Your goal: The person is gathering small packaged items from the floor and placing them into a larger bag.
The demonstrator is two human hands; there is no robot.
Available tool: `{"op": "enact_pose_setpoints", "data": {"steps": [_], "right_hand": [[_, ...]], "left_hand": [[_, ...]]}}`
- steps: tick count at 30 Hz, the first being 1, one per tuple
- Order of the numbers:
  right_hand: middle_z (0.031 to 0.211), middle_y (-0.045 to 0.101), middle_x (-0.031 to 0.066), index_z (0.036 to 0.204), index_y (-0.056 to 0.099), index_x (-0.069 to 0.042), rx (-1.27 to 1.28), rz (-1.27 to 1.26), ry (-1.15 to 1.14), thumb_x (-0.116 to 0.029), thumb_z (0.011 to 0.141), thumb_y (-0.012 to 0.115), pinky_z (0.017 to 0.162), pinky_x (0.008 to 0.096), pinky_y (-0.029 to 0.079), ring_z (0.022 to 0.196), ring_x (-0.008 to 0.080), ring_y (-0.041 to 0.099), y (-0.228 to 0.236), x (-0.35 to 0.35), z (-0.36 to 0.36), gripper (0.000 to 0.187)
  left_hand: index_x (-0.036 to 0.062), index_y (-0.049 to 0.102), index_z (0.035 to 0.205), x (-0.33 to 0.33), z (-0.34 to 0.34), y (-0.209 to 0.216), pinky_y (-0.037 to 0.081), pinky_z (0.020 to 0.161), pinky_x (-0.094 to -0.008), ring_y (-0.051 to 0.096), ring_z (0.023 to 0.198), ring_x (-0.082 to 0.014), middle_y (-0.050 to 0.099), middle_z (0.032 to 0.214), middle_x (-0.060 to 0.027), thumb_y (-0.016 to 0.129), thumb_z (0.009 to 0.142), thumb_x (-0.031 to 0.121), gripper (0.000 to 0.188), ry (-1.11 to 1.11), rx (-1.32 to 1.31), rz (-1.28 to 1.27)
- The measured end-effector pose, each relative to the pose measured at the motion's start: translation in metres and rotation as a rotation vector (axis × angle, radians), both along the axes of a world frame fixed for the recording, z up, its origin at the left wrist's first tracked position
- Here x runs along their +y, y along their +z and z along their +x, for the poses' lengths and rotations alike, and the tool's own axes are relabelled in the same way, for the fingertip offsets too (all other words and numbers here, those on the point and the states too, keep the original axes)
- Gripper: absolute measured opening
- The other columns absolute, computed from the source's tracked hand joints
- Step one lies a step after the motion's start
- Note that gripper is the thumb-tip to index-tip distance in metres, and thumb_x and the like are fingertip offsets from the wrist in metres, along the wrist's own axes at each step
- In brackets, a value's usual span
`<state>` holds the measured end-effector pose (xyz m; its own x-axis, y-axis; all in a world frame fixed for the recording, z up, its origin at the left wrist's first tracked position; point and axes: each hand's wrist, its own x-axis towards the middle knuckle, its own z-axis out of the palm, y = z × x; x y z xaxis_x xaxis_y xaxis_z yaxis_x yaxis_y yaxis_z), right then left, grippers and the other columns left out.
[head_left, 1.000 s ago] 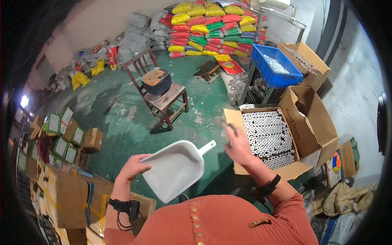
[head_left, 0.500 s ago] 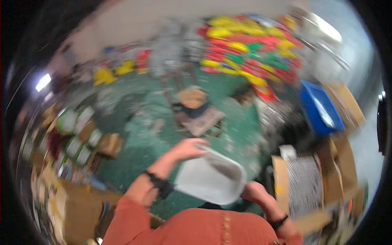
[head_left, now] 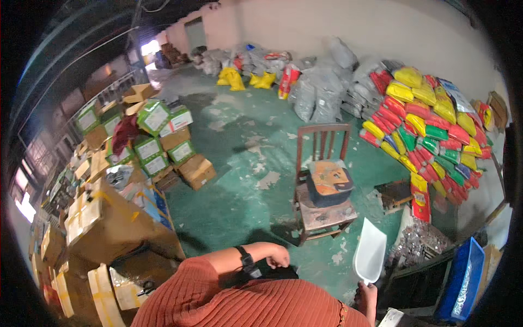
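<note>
one left hand (head_left: 278, 256) held low, fingers half-curled, seemingly empty, right hand (head_left: 366, 297) gripping scoop (head_left: 371, 253)

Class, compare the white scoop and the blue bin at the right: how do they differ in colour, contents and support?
Colour: the scoop is white; the bin is blue.
Contents: pale pieces show in the bin; none can be seen in the scoop.
Support: the right hand grips the scoop; no hand shows on the bin.
Shared: both are open and hollow.
</note>
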<state>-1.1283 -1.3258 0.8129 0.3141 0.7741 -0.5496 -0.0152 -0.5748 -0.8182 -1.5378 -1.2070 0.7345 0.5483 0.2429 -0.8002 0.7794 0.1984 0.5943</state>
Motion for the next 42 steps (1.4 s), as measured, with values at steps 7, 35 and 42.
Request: {"op": "enact_pose_setpoints", "data": {"steps": [7, 35, 42], "right_hand": [[0.058, 0.055, 0.0022, 0.079, 0.062, -0.001, -0.133, -0.136, -0.033, -0.022, 0.085, 0.073, 0.043, 0.0315, 0.038, 0.046, 0.0143, 0.050, -0.020, 0.089, 0.064, 0.024], [0.071, 0.066, 0.0112, 0.093, 0.065, 0.003, -0.163, -0.319, -0.255, -0.029, 0.083, 0.075, 0.051, 0.0368, 0.047, 0.055, 0.0201, 0.062, -0.125, 0.371, 0.447, 0.035], [0.095, 0.070, 0.0242, 0.107, 0.066, 0.006, -0.264, -0.455, -0.138, -0.041, 0.082, 0.074, 0.080, 0.0426, 0.051, 0.092, 0.0353, 0.068, -0.110, 0.450, 0.545, 0.054]], "left_hand": [[0.0078, 0.064, 0.120, 0.145, 0.006, -0.035, 0.057, 0.063, -0.0305, 0.069, 0.074, -0.0163, 0.070, 0.096, -0.0080, 0.060, 0.093, 0.024, 0.031, 0.434, -0.003, 0.161], [0.0016, 0.060, 0.122, 0.679, 0.567, -0.011, 0.054, 0.066, -0.0279, 0.068, 0.077, -0.0170, 0.068, 0.097, -0.0102, 0.054, 0.097, 0.013, 0.028, 0.162, -0.221, 0.159], [0.0025, 0.059, 0.124, 0.782, 0.697, 0.003, 0.055, 0.066, -0.0293, 0.067, 0.075, -0.0169, 0.068, 0.098, -0.0092, 0.052, 0.097, 0.014, 0.030, 0.135, -0.202, 0.085]]}}
